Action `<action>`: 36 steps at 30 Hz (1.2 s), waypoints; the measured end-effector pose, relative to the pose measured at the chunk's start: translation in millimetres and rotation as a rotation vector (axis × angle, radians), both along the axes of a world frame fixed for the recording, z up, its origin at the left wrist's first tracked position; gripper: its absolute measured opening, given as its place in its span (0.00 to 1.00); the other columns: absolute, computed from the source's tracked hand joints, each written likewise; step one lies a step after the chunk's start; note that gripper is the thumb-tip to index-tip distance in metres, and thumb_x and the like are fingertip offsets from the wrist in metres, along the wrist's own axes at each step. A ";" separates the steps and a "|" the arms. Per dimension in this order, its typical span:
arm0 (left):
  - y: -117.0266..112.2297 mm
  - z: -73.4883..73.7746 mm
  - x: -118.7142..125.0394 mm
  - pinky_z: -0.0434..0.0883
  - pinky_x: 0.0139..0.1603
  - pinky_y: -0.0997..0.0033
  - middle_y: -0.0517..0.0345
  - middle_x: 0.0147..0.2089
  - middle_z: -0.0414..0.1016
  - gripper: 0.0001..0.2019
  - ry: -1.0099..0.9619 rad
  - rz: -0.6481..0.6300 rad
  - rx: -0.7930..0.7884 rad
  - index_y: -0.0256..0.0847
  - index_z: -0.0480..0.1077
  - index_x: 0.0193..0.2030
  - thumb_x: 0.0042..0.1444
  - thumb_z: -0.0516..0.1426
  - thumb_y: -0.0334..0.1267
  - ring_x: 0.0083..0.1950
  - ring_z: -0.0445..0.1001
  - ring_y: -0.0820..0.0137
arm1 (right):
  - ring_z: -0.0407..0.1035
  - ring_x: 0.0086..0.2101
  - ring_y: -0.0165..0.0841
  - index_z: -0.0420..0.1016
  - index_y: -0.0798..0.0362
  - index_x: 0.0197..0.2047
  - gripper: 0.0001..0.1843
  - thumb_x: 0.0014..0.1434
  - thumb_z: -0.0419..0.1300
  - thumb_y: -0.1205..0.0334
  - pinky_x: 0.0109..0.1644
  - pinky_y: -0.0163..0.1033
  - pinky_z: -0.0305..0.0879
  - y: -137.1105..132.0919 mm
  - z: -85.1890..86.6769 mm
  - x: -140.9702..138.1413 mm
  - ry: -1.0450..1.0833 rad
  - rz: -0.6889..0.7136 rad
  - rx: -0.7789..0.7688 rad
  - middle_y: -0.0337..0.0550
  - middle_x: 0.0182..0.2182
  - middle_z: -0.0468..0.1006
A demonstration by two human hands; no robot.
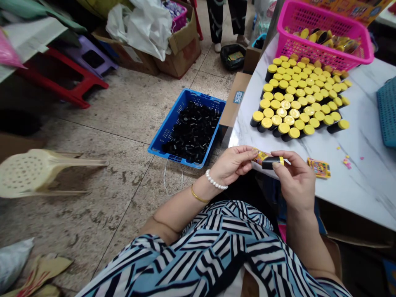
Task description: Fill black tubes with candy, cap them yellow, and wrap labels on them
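My left hand [232, 164] and my right hand [295, 178] meet in front of me at the near edge of a white marble table [368, 173]. Together they hold a small black tube with a yellow cap [272, 162]. The left fingers pinch a yellow printed label [259, 156] against the tube. The right fingers curl round the capped end. Both hands are closed. On the table beyond them stands a dense block of the same yellow-capped black tubes [301, 99]. One loose yellow label [319, 168] lies flat to the right of my right hand.
A pink basket [324, 35] with yellow items sits at the table's far end. On the floor to the left, a blue crate [168, 128] holds many black tubes. A beige stool [37, 171] lies tipped over; cardboard boxes [182, 47] and a person's legs [225, 20] are beyond.
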State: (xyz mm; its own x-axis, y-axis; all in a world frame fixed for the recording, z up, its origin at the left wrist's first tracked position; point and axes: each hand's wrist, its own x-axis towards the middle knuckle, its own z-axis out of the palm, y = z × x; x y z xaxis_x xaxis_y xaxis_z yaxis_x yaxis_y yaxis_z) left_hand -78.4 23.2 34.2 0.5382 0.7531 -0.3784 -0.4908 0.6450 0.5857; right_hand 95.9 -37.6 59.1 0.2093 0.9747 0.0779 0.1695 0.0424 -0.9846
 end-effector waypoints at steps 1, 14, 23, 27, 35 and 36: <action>-1.0 -0.9 0.4 0.55 0.16 0.88 0.56 0.32 0.78 0.16 0.013 0.009 0.003 0.30 0.76 0.37 0.50 0.73 0.40 0.19 0.63 0.87 | 0.80 0.39 0.35 0.81 0.50 0.48 0.12 0.61 0.69 0.59 0.50 0.45 0.81 0.3 0.1 -0.6 -0.005 -0.021 -0.011 0.44 0.44 0.82; -3.0 -6.0 -1.9 0.48 0.14 0.85 0.58 0.28 0.74 0.17 0.100 -0.053 0.047 0.33 0.73 0.34 0.53 0.72 0.43 0.16 0.61 0.85 | 0.76 0.43 0.35 0.83 0.49 0.52 0.16 0.62 0.70 0.55 0.48 0.42 0.75 -1.8 -20.5 -5.7 -0.196 -0.205 0.244 0.45 0.45 0.80; -7.1 -4.0 1.2 0.50 0.14 0.84 0.55 0.33 0.79 0.16 0.128 -0.013 0.044 0.32 0.76 0.39 0.53 0.72 0.41 0.17 0.63 0.86 | 0.75 0.45 0.38 0.81 0.47 0.54 0.17 0.61 0.71 0.60 0.50 0.47 0.74 -1.4 -16.8 3.5 -0.486 -0.179 0.403 0.45 0.44 0.81; -5.2 -2.4 0.9 0.50 0.15 0.86 0.56 0.31 0.78 0.15 0.123 0.028 0.028 0.32 0.74 0.37 0.52 0.72 0.39 0.17 0.63 0.85 | 0.76 0.50 0.42 0.81 0.45 0.55 0.19 0.60 0.71 0.61 0.56 0.54 0.76 -3.5 -17.8 9.0 -0.448 -0.030 0.410 0.47 0.49 0.80; -16.1 -4.5 0.1 0.47 0.16 0.84 0.61 0.24 0.71 0.17 0.138 -0.001 0.052 0.33 0.76 0.40 0.53 0.72 0.44 0.18 0.61 0.83 | 0.80 0.44 0.40 0.81 0.48 0.51 0.19 0.57 0.74 0.57 0.51 0.49 0.79 -11.2 -33.9 17.0 -0.101 -0.027 0.233 0.46 0.44 0.83; -18.4 -3.6 -0.7 0.50 0.17 0.84 0.62 0.25 0.71 0.17 0.159 0.021 0.094 0.33 0.76 0.42 0.54 0.72 0.44 0.20 0.63 0.82 | 0.79 0.43 0.40 0.82 0.47 0.50 0.19 0.56 0.75 0.57 0.50 0.49 0.78 -12.2 -33.5 18.4 -0.122 -0.070 0.259 0.45 0.43 0.83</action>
